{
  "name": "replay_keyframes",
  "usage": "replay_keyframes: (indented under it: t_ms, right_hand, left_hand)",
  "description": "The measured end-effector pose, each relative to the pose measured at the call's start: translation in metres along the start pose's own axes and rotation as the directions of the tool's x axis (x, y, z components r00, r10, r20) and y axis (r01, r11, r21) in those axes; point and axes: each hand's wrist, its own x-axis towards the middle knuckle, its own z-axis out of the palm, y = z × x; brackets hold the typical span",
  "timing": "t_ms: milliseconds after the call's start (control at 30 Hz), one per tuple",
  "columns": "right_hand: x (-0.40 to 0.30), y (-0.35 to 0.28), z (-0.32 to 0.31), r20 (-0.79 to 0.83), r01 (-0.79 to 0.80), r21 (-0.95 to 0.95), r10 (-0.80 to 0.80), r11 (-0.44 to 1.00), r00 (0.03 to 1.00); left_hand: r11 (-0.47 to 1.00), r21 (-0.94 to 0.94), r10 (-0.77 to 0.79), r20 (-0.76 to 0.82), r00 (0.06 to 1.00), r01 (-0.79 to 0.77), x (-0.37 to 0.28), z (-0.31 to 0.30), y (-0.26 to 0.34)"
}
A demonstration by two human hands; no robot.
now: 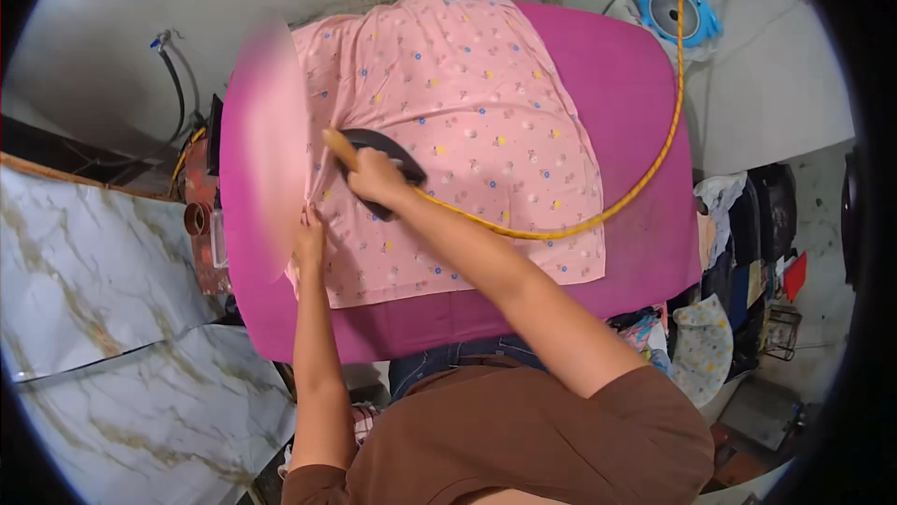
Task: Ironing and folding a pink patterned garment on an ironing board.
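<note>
A pink cloth with small printed flowers (pixel 490 147) lies spread over a padded ironing surface covered in magenta fabric (pixel 624 98). My right hand (pixel 377 174) grips the tan handle of a dark clothes iron (pixel 396 152), which rests on the left part of the cloth. A yellow braided cord (pixel 560 233) runs from the iron across the cloth and up on the right. Lower left of the iron, my left hand (pixel 308 239) pinches the cloth near its left edge. Folds run through the cloth beside the iron. A blurred patch hides part of the left side.
A blue fan (pixel 676 11) stands beyond the far right corner. Clothes (pixel 722 218) hang or lie in piles to the right. Marble-patterned sheeting (pixel 105 281) covers a surface at left. A reddish stand (pixel 203 225) adjoins the ironing surface's left edge, near a wall tap (pixel 162 39).
</note>
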Motion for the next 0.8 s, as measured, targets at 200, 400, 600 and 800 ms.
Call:
replay_keyframes:
  t_ms: [200,400,600,800]
  right_hand:
    - [-0.011,-0.012,0.021,0.064,0.05,-0.005,-0.05,0.999,0.997]
    - [-0.11,0.027,-0.02,0.38,0.141,-0.176,-0.065,0.974,0.923]
    - [-0.153,0.141,-0.114,-0.005,-0.021,-0.162,0.021,0.987,1.0]
    - [-0.2,0.289,-0.24,-0.532,-0.404,0.135,0.41,0.905,0.741]
  left_hand:
    - [0.997,0.069,0.036,0.063,0.997,-0.04,-0.003,0.011,-0.002]
    - [0.986,0.164,0.014,0.07,0.997,-0.025,-0.005,0.01,-0.025]
    - [0.926,0.356,0.085,0.126,0.988,-0.125,-0.043,-0.015,-0.032]
    - [0.901,0.432,-0.027,-0.009,1.0,0.028,-0.091,-0.007,-0.086]
